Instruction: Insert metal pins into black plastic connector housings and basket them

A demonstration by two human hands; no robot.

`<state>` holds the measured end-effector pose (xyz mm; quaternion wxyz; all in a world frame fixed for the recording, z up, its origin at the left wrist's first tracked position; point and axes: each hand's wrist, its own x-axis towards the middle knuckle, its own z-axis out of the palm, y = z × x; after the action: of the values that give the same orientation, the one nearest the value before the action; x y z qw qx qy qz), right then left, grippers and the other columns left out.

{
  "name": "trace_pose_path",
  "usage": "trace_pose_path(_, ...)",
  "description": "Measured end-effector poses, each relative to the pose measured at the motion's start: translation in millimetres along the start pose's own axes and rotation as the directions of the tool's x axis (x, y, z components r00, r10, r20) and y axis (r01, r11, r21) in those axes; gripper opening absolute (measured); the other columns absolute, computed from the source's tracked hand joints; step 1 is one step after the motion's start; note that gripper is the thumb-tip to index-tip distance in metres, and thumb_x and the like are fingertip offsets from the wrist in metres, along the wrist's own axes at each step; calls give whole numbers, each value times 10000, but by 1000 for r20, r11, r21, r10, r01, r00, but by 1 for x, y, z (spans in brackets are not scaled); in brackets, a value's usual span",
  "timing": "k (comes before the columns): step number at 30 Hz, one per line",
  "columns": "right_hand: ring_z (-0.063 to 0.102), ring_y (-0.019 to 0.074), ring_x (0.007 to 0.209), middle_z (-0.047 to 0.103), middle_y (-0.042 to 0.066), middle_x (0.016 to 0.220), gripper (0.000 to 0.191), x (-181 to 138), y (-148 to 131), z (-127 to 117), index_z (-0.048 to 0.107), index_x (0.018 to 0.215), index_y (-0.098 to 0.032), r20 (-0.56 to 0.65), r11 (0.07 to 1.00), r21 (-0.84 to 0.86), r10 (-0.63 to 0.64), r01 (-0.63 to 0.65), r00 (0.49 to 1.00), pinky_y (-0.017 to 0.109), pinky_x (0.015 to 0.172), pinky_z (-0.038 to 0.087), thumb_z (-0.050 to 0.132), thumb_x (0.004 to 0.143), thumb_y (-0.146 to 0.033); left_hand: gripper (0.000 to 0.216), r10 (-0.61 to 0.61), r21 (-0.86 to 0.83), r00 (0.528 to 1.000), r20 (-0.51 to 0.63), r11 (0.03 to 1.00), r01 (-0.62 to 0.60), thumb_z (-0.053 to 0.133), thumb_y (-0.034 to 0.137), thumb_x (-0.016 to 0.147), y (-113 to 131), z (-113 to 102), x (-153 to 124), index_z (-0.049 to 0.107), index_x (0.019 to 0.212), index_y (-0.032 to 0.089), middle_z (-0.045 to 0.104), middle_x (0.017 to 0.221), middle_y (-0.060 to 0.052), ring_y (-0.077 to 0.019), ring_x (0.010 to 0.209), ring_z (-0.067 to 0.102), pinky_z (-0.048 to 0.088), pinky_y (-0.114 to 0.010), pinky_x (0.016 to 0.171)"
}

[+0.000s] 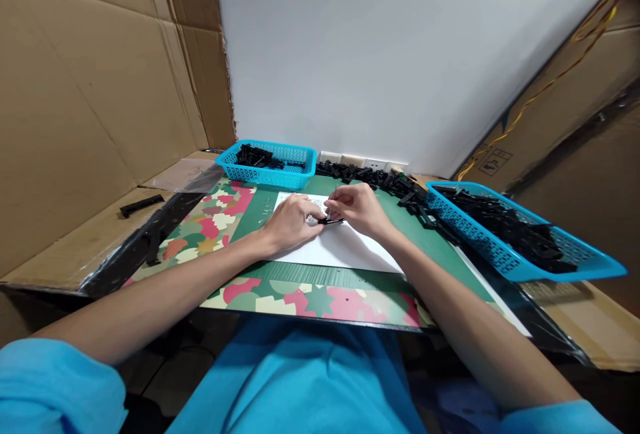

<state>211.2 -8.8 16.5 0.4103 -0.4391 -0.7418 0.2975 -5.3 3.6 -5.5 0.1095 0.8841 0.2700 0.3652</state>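
On a white sheet of paper (300, 253) at the middle of the table, my left hand (293, 222) is closed on one end of a small black plastic strip (331, 221). From the other side, my right hand (361, 209) pinches a thin, pale, stick-like tool (330, 210), its lower end at the strip. Its exact kind is too small to make out. Tiny dark-and-white bits lie on the paper just behind my left fingers, partly hidden by them.
A blue basket (280, 177) with black parts stands at the back left, another blue basket (500, 257), fuller, at the right. A loose pile of black parts (370, 175) runs between them. One black part (141, 205) lies on cardboard at the left. Cardboard walls flank the green mat (425, 247).
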Motion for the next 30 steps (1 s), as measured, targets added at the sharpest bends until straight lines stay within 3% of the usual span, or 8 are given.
trace_pose_path(14,713,265,690,733,114,710,325,0,-5,-2,754,777,-168,-33,995,-97,-5,2,999,340,595,555,782,874,-477,87,2,-59,1000,21,998,-1,759,260,904,1,-1,0,840,878,243,793,822,-34,-213,747,666,467,-372,741)
trace_pose_path(20,693,224,662,719,83,714,269,0,-2,-3,731,798,-170,18,996,-83,-25,27,1000,318,620,537,739,904,-418,71,11,-71,999,30,997,-9,772,251,897,1,-1,1,840,877,239,799,835,-33,-211,745,679,478,-366,748)
trace_pose_path(25,692,226,722,724,80,775,333,-1,-4,-3,711,854,-176,-3,999,-16,-33,33,999,315,668,535,695,946,-496,48,20,-46,1000,21,999,-19,787,214,873,-7,2,2,826,861,238,806,879,-36,-226,800,688,490,-384,784)
trace_pose_path(30,575,152,651,653,32,753,218,-1,-13,-13,697,900,-175,-22,966,-237,-108,100,994,273,634,399,538,1004,-283,49,40,-3,999,20,999,-40,779,177,866,-9,3,2,799,870,222,805,909,-30,-242,885,692,485,-408,856)
